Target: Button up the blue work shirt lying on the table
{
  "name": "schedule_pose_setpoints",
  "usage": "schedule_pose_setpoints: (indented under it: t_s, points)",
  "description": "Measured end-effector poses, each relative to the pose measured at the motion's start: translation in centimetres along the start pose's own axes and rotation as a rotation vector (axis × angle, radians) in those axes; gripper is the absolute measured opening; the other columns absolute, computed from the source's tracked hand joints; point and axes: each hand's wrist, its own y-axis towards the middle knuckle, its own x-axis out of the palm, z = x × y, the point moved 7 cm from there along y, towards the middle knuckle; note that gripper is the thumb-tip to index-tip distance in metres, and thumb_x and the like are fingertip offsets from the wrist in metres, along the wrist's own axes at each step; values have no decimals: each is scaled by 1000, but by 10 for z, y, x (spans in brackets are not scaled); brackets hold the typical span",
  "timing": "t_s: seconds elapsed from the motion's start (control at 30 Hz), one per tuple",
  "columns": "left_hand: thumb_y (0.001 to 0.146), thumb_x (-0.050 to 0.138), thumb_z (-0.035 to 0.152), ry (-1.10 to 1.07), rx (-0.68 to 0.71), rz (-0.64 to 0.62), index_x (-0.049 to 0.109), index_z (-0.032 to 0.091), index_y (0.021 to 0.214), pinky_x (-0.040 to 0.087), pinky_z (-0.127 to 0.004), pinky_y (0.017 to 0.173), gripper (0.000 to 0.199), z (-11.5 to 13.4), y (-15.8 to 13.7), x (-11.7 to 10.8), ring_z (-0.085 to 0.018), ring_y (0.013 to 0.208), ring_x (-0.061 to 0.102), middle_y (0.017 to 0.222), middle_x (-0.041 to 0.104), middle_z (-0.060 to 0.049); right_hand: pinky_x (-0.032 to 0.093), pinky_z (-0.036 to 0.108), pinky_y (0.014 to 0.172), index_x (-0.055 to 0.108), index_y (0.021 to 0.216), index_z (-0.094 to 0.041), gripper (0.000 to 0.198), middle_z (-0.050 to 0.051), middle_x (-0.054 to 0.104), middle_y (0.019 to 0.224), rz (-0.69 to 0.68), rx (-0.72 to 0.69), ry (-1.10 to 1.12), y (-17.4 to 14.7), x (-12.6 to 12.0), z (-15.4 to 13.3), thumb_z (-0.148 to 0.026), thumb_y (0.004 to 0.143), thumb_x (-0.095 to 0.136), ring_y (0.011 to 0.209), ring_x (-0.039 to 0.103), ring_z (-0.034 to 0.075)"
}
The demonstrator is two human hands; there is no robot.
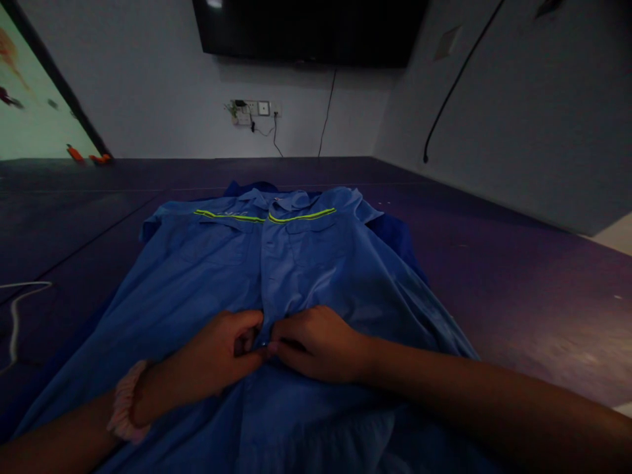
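Note:
A blue short-sleeved shirt (222, 263) with yellow-green stripes across its chest lies spread out, its collar pointing away from me. At the front placket, my left hand (224, 345) pinches the edge of the cloth, with a pink scrunchie (127, 401) around that wrist. Close against it, my right hand (320, 343) grips the placket from the other side, thumb and fingers pressed together. A small shiny spot, perhaps a button, shows between the fingertips. Higher up the placket, several buttons are visible. Darker blue cloth (395, 240) lies beneath the shirt.
The shirt lies on a dark purple floor (494, 263). A white cable (16, 322) curls at the left. On the far wall hang a black television (311, 33) and power sockets (251, 108) with cords. Small orange objects (75, 153) lie near the glass panel at the left.

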Motion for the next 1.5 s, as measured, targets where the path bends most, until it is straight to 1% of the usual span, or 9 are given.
schedule_pose_setpoints:
  t_s: [0.27, 0.4, 0.57, 0.77, 0.9, 1.03, 1.23, 1.37, 1.5]
  points:
    - [76, 54, 34, 36, 0, 6, 44, 20, 64, 32, -20, 44, 21, 2, 0, -1, -9, 46, 46, 49, 47, 8, 31, 20, 53, 64, 87, -16, 18, 1, 67, 75, 17, -31, 18, -1, 1, 1, -26, 88, 50, 62, 57, 10]
    - [76, 54, 33, 45, 3, 10, 44, 20, 64, 32, -19, 44, 20, 0, 1, 0, -8, 45, 45, 49, 47, 8, 30, 20, 53, 64, 88, -16, 18, 1, 67, 76, 21, -23, 13, 0, 1, 1, -27, 88, 50, 61, 56, 10]
    - [75, 55, 31, 45, 35, 20, 44, 19, 63, 32, -18, 43, 20, -2, 2, -1, -8, 45, 46, 50, 46, 8, 30, 21, 53, 63, 86, -16, 18, 1, 67, 75, 18, -18, 13, 0, 0, 1, -28, 88, 50, 62, 57, 10]
    - [74, 55, 34, 17, -33, -5, 41, 20, 63, 31, -18, 39, 23, -3, 0, 0, -7, 37, 44, 45, 45, 10, 29, 20, 53, 63, 85, -17, 18, 1, 66, 75, 16, -17, 23, 0, 0, 1, -28, 88, 50, 63, 57, 11]
    - [73, 56, 35, 11, -32, -8, 41, 20, 62, 32, -17, 37, 24, -3, 1, 0, -6, 34, 44, 44, 46, 10, 28, 20, 52, 63, 85, -17, 19, 0, 65, 73, 20, -18, 17, 0, 1, 1, -30, 89, 49, 62, 56, 10]
    - [73, 57, 36, 6, -33, -6, 41, 20, 63, 32, -17, 35, 24, -6, 1, 0, -7, 35, 46, 46, 48, 9, 28, 21, 52, 63, 86, -17, 18, 0, 66, 75, 20, -15, 15, 0, 1, 2, -29, 89, 49, 63, 56, 10]
    - [73, 58, 37, 10, -36, 19, 43, 20, 63, 34, -17, 37, 25, -6, 1, -1, -7, 39, 47, 47, 48, 8, 27, 21, 52, 63, 84, -16, 19, 0, 63, 71, 26, -23, 17, 0, 1, 2, -29, 89, 48, 60, 53, 10]
    - [72, 60, 38, -18, -61, 12, 42, 20, 63, 32, -15, 34, 26, -10, 1, 0, -6, 36, 45, 45, 46, 10, 27, 21, 52, 62, 83, -17, 20, 0, 62, 71, 29, -23, 15, -1, 1, 1, -30, 89, 48, 61, 53, 10]
    - [74, 61, 36, -24, -55, 7, 42, 20, 64, 34, -13, 32, 26, -12, 0, 0, -5, 34, 45, 45, 46, 11, 26, 21, 51, 62, 83, -17, 20, -1, 61, 69, 27, -18, 8, 0, 1, 2, -30, 89, 48, 60, 52, 10]
